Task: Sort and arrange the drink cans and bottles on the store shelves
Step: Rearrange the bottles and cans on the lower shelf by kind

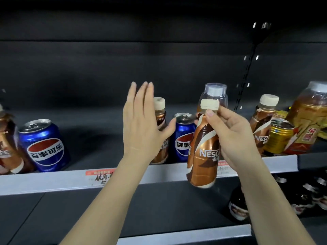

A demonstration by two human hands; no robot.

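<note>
While the right hand [235,137] grips one coffee bottle [203,149], two Pepsi cans [45,145] stand

Loads of bare shelf [99,119] off to the left of the left hand's fingers [141,96], all the way to the far-left Pepsi can [45,145], and nothing above the fingertips either. Right behind that palm it's cramped: a coffee bottle [160,117] and a second Pepsi can [184,137] stand just beside each other. Past the right hand's fingers [212,119], a clear-capped bottle [215,95], another coffee bottle [263,121], a gold can [279,137] and a big tea bottle [307,119] crowd that end.
</note>
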